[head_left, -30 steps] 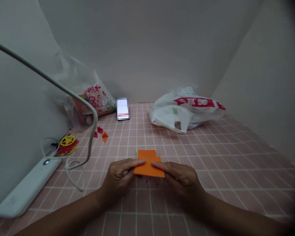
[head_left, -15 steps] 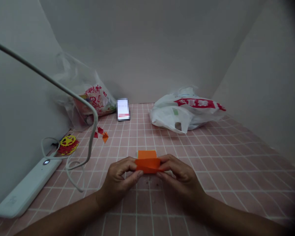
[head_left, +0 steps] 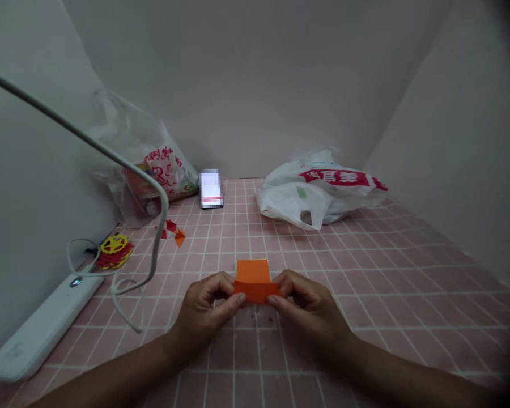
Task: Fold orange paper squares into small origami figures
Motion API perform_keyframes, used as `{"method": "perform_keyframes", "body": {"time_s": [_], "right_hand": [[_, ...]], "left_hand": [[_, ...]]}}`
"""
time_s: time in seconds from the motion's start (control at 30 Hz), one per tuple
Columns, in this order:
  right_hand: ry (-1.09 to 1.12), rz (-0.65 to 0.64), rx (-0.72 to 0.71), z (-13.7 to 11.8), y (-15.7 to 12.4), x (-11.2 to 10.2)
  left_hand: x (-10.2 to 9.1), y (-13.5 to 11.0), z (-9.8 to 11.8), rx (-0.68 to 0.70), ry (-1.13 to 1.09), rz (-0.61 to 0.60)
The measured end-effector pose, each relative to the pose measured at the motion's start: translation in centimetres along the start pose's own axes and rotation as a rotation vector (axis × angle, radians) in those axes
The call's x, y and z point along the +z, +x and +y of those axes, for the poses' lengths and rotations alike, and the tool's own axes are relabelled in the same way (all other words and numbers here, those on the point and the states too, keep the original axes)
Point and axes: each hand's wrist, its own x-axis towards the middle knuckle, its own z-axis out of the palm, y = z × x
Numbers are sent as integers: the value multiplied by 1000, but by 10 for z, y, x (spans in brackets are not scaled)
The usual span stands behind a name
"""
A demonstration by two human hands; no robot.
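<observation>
Between my two hands is a sheet of orange paper (head_left: 255,291), bent into a narrow strip that faces me. My left hand (head_left: 216,303) pinches its left end between thumb and curled fingers. The right end is gripped the same way by my right hand (head_left: 302,303). Just behind the held paper lies a stack of orange paper (head_left: 252,270), with a thin pale edge showing at its left side. The paper in my hands covers the near part of the stack.
A white power bank (head_left: 42,328) lies at left beside a looping white cable (head_left: 156,249). Behind are red and yellow cutouts (head_left: 115,249), small folded papers (head_left: 179,237), a phone (head_left: 211,188), a clear bag (head_left: 161,175) and a white plastic bag (head_left: 318,192). Walls enclose three sides.
The held orange paper has tipped so its strip looks flatter and more even, and my thumbs have shifted slightly along its near edge. The whole view has moved a little.
</observation>
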Motion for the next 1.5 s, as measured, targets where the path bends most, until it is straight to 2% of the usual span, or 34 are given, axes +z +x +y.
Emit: {"method": "perform_keyframes", "body": {"time_s": [0.77, 1.0, 1.23, 1.5], "right_hand": [[266, 26, 119, 3, -1, 4], [289, 45, 147, 0, 0, 5], [455, 12, 257, 2, 2, 6], [406, 22, 271, -2, 3, 5]], "left_hand": [[1, -2, 4, -30, 37, 45], [2, -2, 6, -15, 43, 62], [1, -2, 6, -15, 72, 78], [1, -1, 4, -39, 82, 54]]}}
